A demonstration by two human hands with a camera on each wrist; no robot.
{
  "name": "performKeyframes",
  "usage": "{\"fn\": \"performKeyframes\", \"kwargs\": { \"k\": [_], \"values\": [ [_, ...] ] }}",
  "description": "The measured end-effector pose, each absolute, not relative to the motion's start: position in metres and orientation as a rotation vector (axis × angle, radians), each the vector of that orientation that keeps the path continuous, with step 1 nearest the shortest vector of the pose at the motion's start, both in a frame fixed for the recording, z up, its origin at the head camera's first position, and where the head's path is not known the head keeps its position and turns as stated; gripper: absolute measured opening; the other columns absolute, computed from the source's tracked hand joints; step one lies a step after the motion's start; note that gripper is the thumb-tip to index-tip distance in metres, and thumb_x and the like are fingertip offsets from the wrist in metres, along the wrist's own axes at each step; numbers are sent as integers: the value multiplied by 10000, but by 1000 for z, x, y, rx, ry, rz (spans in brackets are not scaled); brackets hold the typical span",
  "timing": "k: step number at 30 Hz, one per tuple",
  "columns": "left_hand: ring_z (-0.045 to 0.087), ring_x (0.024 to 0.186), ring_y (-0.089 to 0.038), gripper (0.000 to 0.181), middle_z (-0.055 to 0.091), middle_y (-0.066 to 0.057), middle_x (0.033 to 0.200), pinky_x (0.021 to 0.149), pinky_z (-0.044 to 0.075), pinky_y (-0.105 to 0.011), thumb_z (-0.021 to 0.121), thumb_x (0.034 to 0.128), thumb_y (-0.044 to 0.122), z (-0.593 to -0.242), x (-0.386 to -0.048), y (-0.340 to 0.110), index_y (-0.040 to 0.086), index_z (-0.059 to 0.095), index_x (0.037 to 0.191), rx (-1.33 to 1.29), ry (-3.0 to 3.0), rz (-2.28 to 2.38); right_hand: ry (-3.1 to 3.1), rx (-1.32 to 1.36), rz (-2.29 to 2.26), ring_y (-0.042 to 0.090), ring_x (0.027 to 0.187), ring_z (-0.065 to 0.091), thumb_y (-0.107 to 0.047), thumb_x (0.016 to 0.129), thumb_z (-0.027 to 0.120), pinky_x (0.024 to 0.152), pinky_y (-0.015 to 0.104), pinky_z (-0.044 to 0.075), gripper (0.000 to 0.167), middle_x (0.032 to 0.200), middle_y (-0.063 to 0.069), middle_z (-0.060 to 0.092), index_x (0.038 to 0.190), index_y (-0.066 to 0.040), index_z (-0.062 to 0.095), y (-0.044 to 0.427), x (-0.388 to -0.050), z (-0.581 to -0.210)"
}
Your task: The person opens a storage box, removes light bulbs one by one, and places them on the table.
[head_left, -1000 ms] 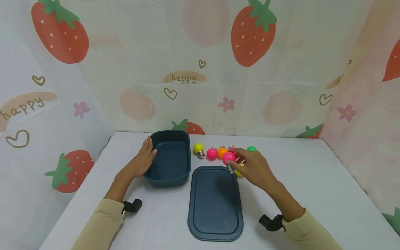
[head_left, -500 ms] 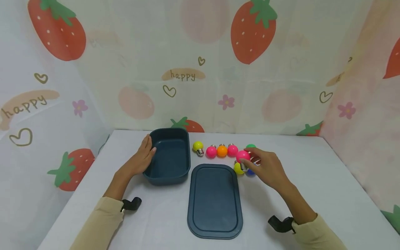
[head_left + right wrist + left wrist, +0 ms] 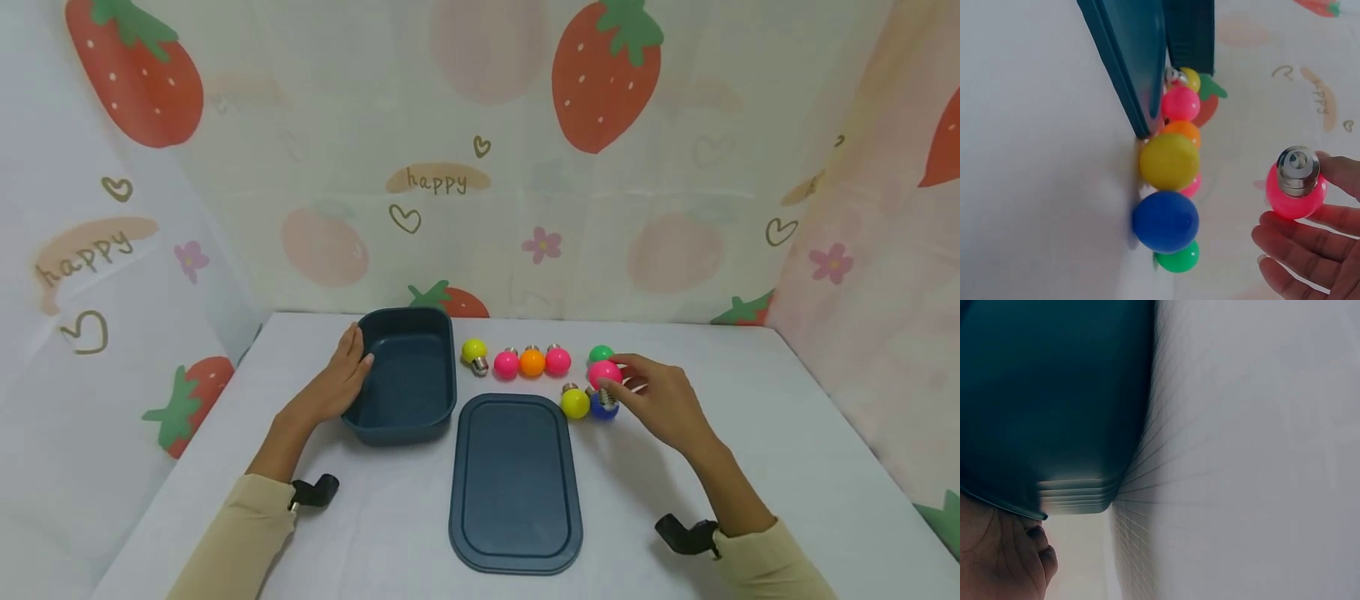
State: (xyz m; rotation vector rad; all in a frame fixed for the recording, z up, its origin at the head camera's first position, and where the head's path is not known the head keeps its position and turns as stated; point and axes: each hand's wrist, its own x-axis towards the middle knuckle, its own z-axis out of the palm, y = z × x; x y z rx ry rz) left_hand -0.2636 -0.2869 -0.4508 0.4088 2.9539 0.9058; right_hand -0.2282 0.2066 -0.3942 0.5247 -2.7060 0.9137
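Observation:
My right hand [image 3: 660, 408] pinches a pink light bulb [image 3: 604, 375] between thumb and fingers, raised off the table with its metal screw base pointing down. Below it on the table lie a blue bulb [image 3: 603, 407] and a yellow bulb [image 3: 574, 404], and a green bulb [image 3: 601, 353] shows just behind. The right wrist view shows the held bulb's silver base [image 3: 1298, 167] plainly. My left hand [image 3: 341, 379] rests along the left wall of a dark blue rectangular container [image 3: 401, 379], fingers nearly straight. In the left wrist view the container's side [image 3: 1054, 394] hides much of that hand.
A dark blue lid [image 3: 516, 483] lies flat in front of the bulbs. Behind it, right of the container, stands a row with another yellow bulb [image 3: 474, 350], a pink bulb [image 3: 506, 364], an orange bulb [image 3: 532, 362] and another pink bulb [image 3: 558, 361]. A strawberry-print curtain [image 3: 450, 242] closes off the back.
My right hand has carried the pink bulb to the right, from beside the row to above the blue bulb. My left hand has stayed at the container.

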Motion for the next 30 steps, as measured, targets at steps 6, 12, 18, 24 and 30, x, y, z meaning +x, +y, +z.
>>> {"fn": "performKeyframes", "kwargs": {
  "k": [6, 12, 18, 24, 30],
  "values": [
    [-137, 1536, -377, 697, -185, -211, 1664, 1221, 37, -585, 196, 1131, 379, -448, -263, -286, -80, -96, 1566, 398, 2946, 893, -2762, 489, 916, 303, 879, 718, -253, 935, 755, 720, 417, 608, 439, 1037, 164, 752, 1302, -31, 660, 219, -235, -396],
    [-131, 1537, -384, 705, -187, -207, 1664, 1223, 37, -583, 186, 1128, 396, -446, -263, -286, -76, -101, 1567, 405, 2945, 892, -2783, 442, 914, 321, 911, 711, -259, 939, 748, 719, 416, 604, 438, 1086, 185, 741, 1304, -34, 660, 230, -241, -397],
    [-140, 1535, -382, 710, -191, -208, 1663, 1220, 24, -587, 195, 1128, 396, -445, -263, -287, -77, -102, 1565, 404, 2942, 904, -2798, 388, 925, 365, 956, 696, -268, 947, 740, 728, 441, 599, 457, 1110, 213, 729, 1321, -21, 652, 241, -245, -398],
    [-137, 1537, -374, 706, -189, -199, 1666, 1221, 31, -587, 190, 1128, 398, -445, -264, -287, -73, -99, 1568, 403, 2947, 897, -2832, 329, 924, 373, 974, 680, -272, 943, 743, 705, 406, 589, 478, 1131, 224, 716, 1333, -13, 647, 246, -250, -404],
    [-138, 1534, -387, 702, -179, -224, 1662, 1218, 27, -595, 204, 1130, 378, -446, -263, -286, -94, -87, 1562, 422, 2945, 916, -2852, 271, 955, 390, 995, 684, -277, 945, 740, 711, 405, 601, 479, 1140, 244, 706, 1307, 17, 633, 251, -257, -417]
  ]
}}
